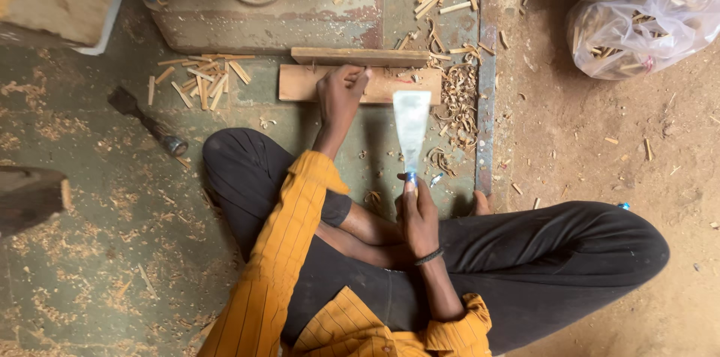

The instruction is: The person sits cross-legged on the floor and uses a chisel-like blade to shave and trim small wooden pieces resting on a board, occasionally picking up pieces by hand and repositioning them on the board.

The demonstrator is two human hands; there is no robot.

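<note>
Chisel [411, 128] gripped — right hand [418, 214]; left [341, 94] pinches stick [358, 70].

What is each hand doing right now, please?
Left hand: fingers closed, pinching something small against the wooden block.
Right hand: closed around the handle of a wide-bladed chisel, blade raised.

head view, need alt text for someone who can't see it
Seated cross-legged on a shavings-strewn floor, a person holds a wide flat metal blade upright in the right hand. The left hand pinches a thin wooden stick on a flat pale wooden board. Cut sticks lie nearby.
</note>
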